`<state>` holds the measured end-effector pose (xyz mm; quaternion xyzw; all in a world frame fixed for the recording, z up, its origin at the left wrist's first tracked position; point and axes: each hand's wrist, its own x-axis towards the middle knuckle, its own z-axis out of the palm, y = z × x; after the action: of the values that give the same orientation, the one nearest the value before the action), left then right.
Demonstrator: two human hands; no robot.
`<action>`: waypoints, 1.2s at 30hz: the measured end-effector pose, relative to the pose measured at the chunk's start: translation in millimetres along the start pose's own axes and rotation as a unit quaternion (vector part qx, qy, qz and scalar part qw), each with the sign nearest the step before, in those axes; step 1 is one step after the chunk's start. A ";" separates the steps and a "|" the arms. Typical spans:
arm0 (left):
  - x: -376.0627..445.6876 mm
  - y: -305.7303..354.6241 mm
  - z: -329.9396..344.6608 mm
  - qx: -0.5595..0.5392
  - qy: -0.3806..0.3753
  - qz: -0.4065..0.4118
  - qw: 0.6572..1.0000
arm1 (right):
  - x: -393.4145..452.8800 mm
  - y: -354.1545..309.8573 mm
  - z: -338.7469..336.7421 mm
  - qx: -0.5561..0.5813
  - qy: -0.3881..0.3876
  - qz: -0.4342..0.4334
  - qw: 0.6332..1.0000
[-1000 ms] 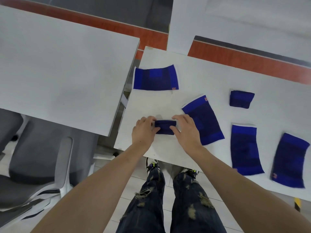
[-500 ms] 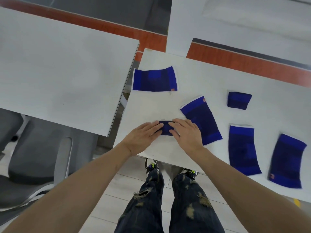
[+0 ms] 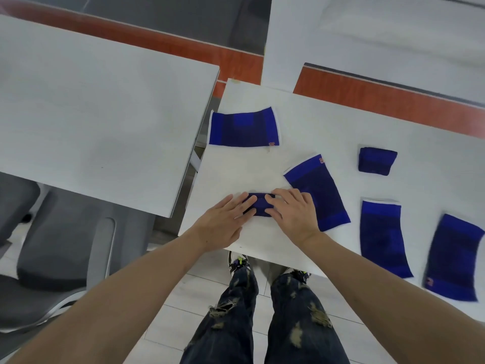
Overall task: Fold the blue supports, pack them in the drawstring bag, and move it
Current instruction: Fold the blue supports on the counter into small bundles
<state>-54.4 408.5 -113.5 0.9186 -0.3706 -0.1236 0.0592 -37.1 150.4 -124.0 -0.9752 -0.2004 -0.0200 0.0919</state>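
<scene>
Six blue supports lie on the white table (image 3: pixel 328 122): four flat ones, one folded one (image 3: pixel 377 161) at the far side, and one folded support (image 3: pixel 260 204) at the near edge. The left hand (image 3: pixel 223 222) and right hand (image 3: pixel 292 215) press it flat with fingers outstretched, gripping nothing.

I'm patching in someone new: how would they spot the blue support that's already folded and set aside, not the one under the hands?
Start at the white table strewn with blue knitted fabric supports. Look towards its far side, right of centre, beyond the two flat supports lying side by side near the right edge. The small, thick, dark blue folded bundle lies alone there, touched by no hand, much shorter than the flat ones.
</scene>
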 end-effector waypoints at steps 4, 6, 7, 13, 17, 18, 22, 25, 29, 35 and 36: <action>-0.7 0.5 0.4 0.002 -0.004 0.000 1.000 | 0.5 1.7 0.3 0.001 0.004 -0.011 1.000; -0.5 1.9 1.7 0.009 -0.004 -0.005 1.000 | -0.8 3.0 3.0 0.007 0.010 -0.014 1.000; 0.2 2.6 1.9 0.013 -0.004 -0.007 1.000 | -1.6 3.4 4.4 0.008 0.011 -0.013 1.000; 4.2 6.3 -1.7 0.011 -0.011 -0.017 1.000 | 2.1 -1.8 -1.6 0.009 -0.023 0.008 1.000; 5.9 12.2 -6.5 -0.005 -0.017 -0.037 0.999 | 10.7 -7.8 -15.6 0.007 -0.075 0.036 0.996; 6.8 13.4 -7.5 -0.019 -0.019 -0.044 0.999 | 11.2 -9.4 -18.8 0.009 -0.089 0.042 0.995; 12.6 23.7 -14.4 -0.070 -0.004 -0.101 0.992 | 3.0 -6.8 -30.8 0.045 -0.092 0.068 0.992; 23.7 42.2 -26.3 -0.071 0.053 -0.138 0.986 | -10.8 8.2 -39.0 0.078 -0.062 0.106 0.989; 50.2 66.3 -41.9 -0.078 0.085 -0.185 0.976 | -16.4 40.5 -51.7 0.102 -0.060 0.179 0.977; 96.0 90.6 -50.5 -0.087 0.058 -0.241 0.965 | -5.8 87.7 -62.7 0.110 -0.083 0.274 0.952; 101.9 94.2 -51.2 -0.086 0.048 -0.248 0.964 | -4.2 92.2 -62.6 0.114 -0.098 0.284 0.947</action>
<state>-32.5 270.9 -64.0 0.9780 -0.1161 -0.1216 0.1236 -4.7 53.9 -78.7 -0.9719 0.0758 0.1255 0.1841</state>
